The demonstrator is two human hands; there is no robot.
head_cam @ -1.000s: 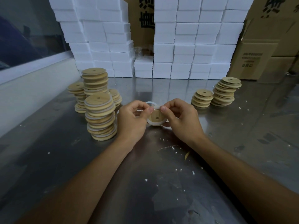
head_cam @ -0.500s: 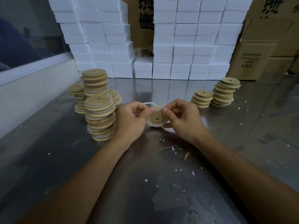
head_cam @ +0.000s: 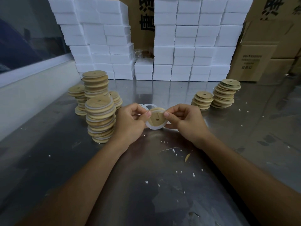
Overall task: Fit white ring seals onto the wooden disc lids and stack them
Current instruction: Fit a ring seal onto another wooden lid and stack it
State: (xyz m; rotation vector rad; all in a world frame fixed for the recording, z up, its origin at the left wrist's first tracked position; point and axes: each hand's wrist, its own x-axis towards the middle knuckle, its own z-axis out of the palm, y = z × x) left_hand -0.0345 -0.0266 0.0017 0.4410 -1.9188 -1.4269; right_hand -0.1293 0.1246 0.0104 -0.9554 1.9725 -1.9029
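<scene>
Both hands meet above the shiny tabletop (head_cam: 162, 185). The left hand (head_cam: 130, 123) and right hand (head_cam: 187, 123) pinch one lid (head_cam: 156, 119) with its ring (head_cam: 154, 128).

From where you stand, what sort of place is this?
Probably a packing or assembly workshop: a steel worktable, stacks of wooden lids, white foam boxes piled behind and printed cardboard cartons.

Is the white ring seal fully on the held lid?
Partly on: the white ring seal wraps the wooden lid's lower edge, while both hands pinch its top.
</scene>
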